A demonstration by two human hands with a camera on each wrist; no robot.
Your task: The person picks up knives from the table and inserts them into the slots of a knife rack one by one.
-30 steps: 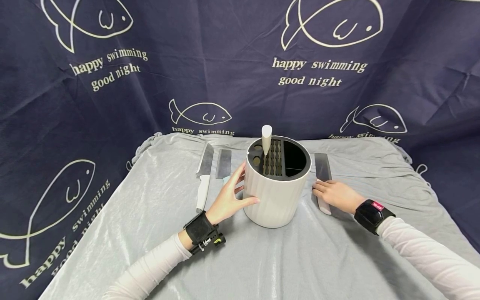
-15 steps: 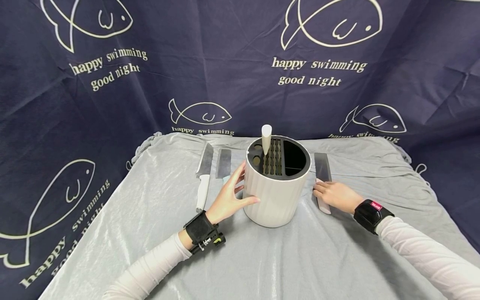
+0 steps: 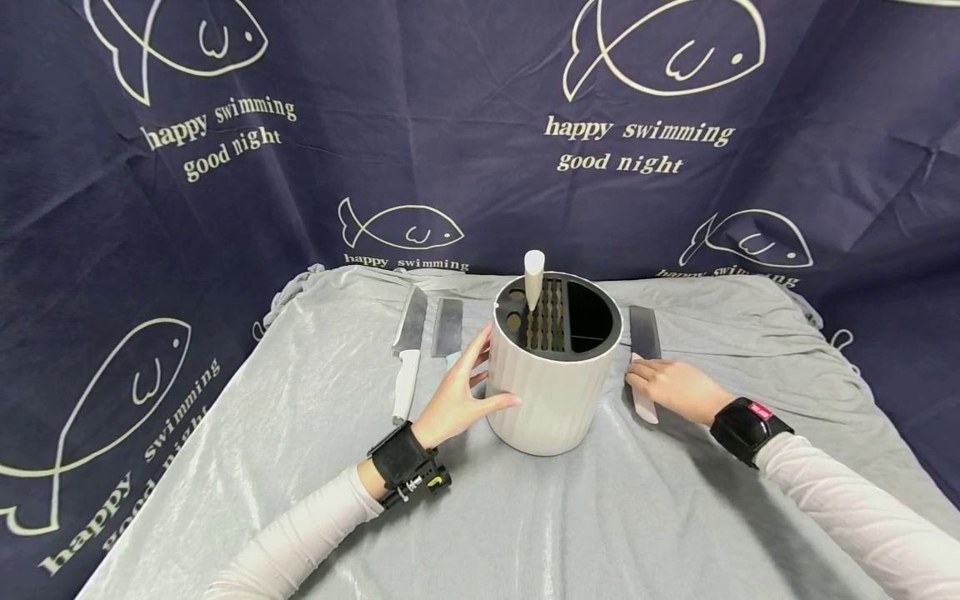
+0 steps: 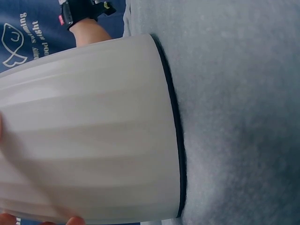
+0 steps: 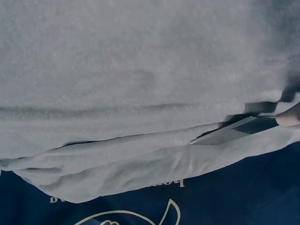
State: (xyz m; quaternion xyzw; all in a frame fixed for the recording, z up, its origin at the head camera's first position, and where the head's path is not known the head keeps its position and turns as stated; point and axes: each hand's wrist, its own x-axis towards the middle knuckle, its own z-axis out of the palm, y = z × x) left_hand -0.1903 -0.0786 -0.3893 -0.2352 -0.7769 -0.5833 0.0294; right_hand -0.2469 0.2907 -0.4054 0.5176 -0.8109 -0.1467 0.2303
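A white ribbed knife holder (image 3: 551, 408) with a black slotted top stands upright on the grey cloth; in the left wrist view its wall (image 4: 93, 126) fills much of the picture. One white-handled knife (image 3: 533, 279) stands in its slots, blade hidden inside. My left hand (image 3: 457, 396) holds the holder's left side, thumb in front and fingers spread behind. To the right of the holder, my right hand (image 3: 675, 390) grips a cleaver (image 3: 645, 329) by its pale pink handle, blade pointing away. In the right wrist view the blade (image 5: 243, 130) lies close over the cloth folds.
Left of the holder lie a white-handled kitchen knife (image 3: 406, 375) and a second cleaver (image 3: 448, 329), its light blue handle partly behind my left hand. Grey cloth (image 3: 525, 533) covers the table. A dark blue fish-print curtain (image 3: 480, 125) hangs behind.
The pink cleaver has turned slightly in my right hand, and its handle end has shifted a little away from me. My left hand and the holder stay in place.
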